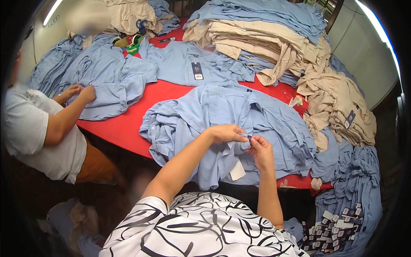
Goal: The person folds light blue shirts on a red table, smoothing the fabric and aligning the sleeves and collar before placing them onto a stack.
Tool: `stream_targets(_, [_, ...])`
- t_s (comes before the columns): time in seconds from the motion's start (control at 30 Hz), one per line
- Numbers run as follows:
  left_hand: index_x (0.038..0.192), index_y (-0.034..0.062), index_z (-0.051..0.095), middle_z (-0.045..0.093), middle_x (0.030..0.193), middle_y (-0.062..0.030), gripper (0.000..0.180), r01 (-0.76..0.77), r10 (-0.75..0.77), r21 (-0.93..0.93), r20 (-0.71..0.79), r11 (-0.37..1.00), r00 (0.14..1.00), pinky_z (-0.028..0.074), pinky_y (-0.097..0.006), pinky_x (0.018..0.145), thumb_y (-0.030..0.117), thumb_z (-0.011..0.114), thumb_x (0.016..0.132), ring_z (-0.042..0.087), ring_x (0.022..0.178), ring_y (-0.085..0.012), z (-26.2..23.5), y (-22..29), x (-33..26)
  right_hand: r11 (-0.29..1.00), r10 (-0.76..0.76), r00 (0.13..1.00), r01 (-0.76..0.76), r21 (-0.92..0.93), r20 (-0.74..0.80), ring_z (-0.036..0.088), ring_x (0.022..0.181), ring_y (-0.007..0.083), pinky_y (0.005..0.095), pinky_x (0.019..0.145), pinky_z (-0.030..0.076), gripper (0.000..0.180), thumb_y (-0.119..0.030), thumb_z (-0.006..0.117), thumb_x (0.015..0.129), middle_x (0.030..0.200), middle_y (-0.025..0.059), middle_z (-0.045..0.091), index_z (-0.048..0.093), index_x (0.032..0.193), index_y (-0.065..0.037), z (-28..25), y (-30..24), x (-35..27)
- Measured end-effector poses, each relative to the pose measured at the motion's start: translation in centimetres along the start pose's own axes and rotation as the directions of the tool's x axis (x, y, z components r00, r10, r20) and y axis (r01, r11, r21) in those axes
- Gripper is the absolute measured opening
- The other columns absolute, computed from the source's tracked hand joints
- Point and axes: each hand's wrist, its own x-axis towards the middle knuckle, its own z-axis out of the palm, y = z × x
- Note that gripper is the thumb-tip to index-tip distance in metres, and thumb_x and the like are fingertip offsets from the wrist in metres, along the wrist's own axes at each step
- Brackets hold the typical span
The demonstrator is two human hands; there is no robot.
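Red cloth covers the bench (128,124) under both hands. The left hand (226,132) and right hand (261,150) each pinch a fold of the blue shirt (205,115); beige shirt stacks (274,47) rise beyond them.

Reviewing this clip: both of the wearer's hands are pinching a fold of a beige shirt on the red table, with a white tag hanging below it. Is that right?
Not quite: the shirt is light blue, not beige. The head view shows the left hand and right hand both pinching a fold of it on the red table, with the white tag hanging below. The beige shirts lie stacked farther back.
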Motion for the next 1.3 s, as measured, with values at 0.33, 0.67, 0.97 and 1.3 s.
stream_targets(0.33, [0.12,0.001,0.06,0.063,0.116,-0.0069,0.037,0.252,-0.312,-0.496,-0.04,0.831,0.949,0.048,-0.031,0.088,0.021,0.061,0.089,0.06,0.103,-0.0164,-0.1,-2.9,0.6,0.999,0.026,0.993,-0.021,0.043,-0.116,0.059,0.067,0.0122,0.0295,0.064,0.054,0.014,-0.01,0.061,0.093,0.079,0.005,0.061,0.061,0.099,0.003,1.8,2.2,-0.6])
stream_targets(0.67, [0.119,-0.0014,0.059,0.065,0.111,-0.006,0.033,0.001,-0.021,-0.55,-0.03,0.835,0.999,0.049,-0.028,0.086,0.018,0.062,0.092,0.062,0.099,-0.0138,-0.9,-7.2,2.6,1.0,-0.022,0.994,0.022,0.0,-0.106,0.055,0.064,0.0087,0.0243,0.06,0.048,0.013,-0.012,0.061,0.093,0.078,0.0023,0.06,0.061,0.097,0.0,1.7,2.1,1.1])
stream_targets(0.97, [0.125,-0.0012,0.057,0.064,0.115,-0.0093,0.04,0.037,-0.031,-0.489,0.021,0.871,0.999,0.047,-0.028,0.091,0.022,0.062,0.093,0.059,0.109,-0.0156,-0.4,-5.0,1.2,0.998,-0.058,0.995,0.057,-0.017,-0.084,0.054,0.064,0.0085,0.0247,0.058,0.047,0.011,-0.011,0.061,0.093,0.08,0.0018,0.06,0.06,0.096,-0.001,1.6,1.8,1.0])
stream_targets(1.3, [0.097,-0.0031,0.066,0.069,0.093,-0.0203,0.043,0.473,0.077,0.282,-0.91,0.835,0.407,0.051,-0.038,0.079,0.039,0.06,0.092,0.067,0.09,-0.0294,-7.2,0.0,-13.4,0.793,-0.041,0.999,0.033,-0.608,0.002,0.05,0.066,0.0079,0.0234,0.06,0.041,0.028,-0.026,0.059,0.092,0.073,0.0021,0.06,0.069,0.094,0.0,-4.5,-6.4,-0.4])
